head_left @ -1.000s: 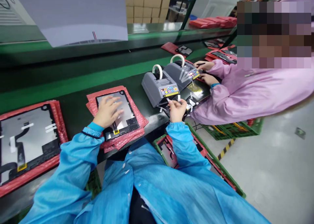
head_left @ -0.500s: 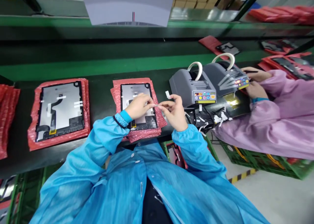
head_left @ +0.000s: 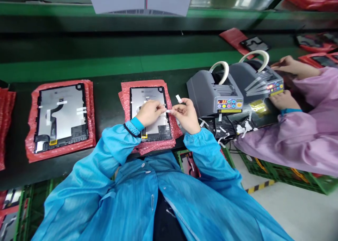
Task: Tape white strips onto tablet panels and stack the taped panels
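Observation:
A tablet screen panel (head_left: pixel 155 126), silver-backed with a black frame, lies on stacked red bubble-wrap bags (head_left: pixel 173 123) in front of me. My left hand (head_left: pixel 151 112) is over its middle, thumb and forefinger pinched on one end of a short white tape strip (head_left: pixel 168 111). My right hand (head_left: pixel 187 117) pinches the other end at the panel's right edge. A second piece of white tape (head_left: pixel 179 98) sticks up from a fingertip of my right hand. Part of the panel, with its flex cable, is hidden under my left hand.
Another screen panel (head_left: pixel 63 114) lies on red bubble wrap to the left. Two grey tape dispensers (head_left: pixel 215 93) stand at the right, with tape scraps (head_left: pixel 244 128) in front. Beyond them a co-worker's purple sleeve (head_left: pixel 311 124) reaches in. Green crates (head_left: pixel 280 170) stand below the bench.
The tape strip between my fingers now lies flatter at the panel's right edge, my hands still close together. The view has shifted slightly. The co-worker's hands have moved apart.

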`<state>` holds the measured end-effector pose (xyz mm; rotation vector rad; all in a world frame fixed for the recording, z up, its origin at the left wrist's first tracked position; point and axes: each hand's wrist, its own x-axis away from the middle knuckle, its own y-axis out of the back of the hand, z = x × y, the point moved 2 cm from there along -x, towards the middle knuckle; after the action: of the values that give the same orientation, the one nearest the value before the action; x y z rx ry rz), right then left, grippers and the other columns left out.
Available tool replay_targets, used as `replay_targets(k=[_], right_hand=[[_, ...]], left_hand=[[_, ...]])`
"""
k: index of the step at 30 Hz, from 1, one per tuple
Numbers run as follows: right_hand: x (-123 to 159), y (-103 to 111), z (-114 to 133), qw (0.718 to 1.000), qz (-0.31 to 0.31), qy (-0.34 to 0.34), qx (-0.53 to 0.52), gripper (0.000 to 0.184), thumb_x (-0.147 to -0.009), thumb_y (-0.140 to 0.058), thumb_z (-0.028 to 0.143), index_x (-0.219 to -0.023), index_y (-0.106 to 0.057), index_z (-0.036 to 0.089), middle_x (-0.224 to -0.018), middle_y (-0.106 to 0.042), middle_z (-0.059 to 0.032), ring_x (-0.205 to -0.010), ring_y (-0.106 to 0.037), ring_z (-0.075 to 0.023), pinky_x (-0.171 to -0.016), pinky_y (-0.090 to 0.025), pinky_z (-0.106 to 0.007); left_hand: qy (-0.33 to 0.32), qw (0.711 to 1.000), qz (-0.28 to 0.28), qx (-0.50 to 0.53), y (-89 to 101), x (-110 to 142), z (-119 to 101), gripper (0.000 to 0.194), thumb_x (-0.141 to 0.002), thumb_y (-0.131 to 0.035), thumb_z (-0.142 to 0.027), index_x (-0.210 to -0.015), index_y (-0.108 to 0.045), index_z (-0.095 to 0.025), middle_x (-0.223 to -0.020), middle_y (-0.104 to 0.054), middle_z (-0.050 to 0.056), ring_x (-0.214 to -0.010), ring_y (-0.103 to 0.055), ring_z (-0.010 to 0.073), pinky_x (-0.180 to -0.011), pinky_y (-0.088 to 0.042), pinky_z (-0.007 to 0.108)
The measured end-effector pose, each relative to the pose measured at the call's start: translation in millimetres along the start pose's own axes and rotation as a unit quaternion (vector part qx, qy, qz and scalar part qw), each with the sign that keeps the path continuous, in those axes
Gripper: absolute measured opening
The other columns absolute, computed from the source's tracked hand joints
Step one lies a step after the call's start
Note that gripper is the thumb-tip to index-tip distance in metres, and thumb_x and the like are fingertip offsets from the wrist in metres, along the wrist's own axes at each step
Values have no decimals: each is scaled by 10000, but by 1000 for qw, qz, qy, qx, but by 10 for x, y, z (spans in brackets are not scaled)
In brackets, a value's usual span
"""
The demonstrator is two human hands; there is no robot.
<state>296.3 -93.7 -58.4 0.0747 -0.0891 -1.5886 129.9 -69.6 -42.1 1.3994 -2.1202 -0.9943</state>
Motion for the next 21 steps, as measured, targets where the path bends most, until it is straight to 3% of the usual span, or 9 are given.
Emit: replay_targets(k=[5, 8, 13, 21], right_hand=[[-102, -11, -144, 998, -2, -20, 65, 472, -660, -694, 220, -975, -344, 236, -630, -608, 94, -569, -603, -125, -630, -483, -284], [-130, -9, -178, 995, 4, -33, 96, 462, -652, -672, 191, -970, -339, 233, -617, -603, 96, -572, -606, -133, -651, -483, -294], [-146, -7, -161, 991, 13, -45, 126, 466, -639, -663, 167, -961, -334, 234, -608, -601, 94, -605, -627, -150, -690, -493, -311], [-157, -43, -135, 987, 25, -52, 152, 463, -638, -659, 148, -939, -321, 240, -596, -582, 92, -606, -627, -164, -680, -488, -317]], left_hand=[[56, 994, -15, -92, -86, -4, -48, 229, -867, -570, -312, -711, -639, -159, -860, -666, 118, -972, -549, 307, -832, -470, 478], [73, 989, 12, -126, -105, 5, -107, 252, -889, -531, -309, -741, -653, -145, -929, -663, 151, -1051, -518, 348, -863, -457, 517], [98, 981, 46, -158, -87, 27, -172, 269, -922, -470, -301, -845, -676, -146, -1026, -657, 146, -1130, -494, 336, -922, -433, 492], [97, 979, 46, -173, -103, 47, -178, 265, -924, -472, -301, -869, -683, -150, -1036, -655, 145, -1151, -485, 329, -928, -416, 471]])
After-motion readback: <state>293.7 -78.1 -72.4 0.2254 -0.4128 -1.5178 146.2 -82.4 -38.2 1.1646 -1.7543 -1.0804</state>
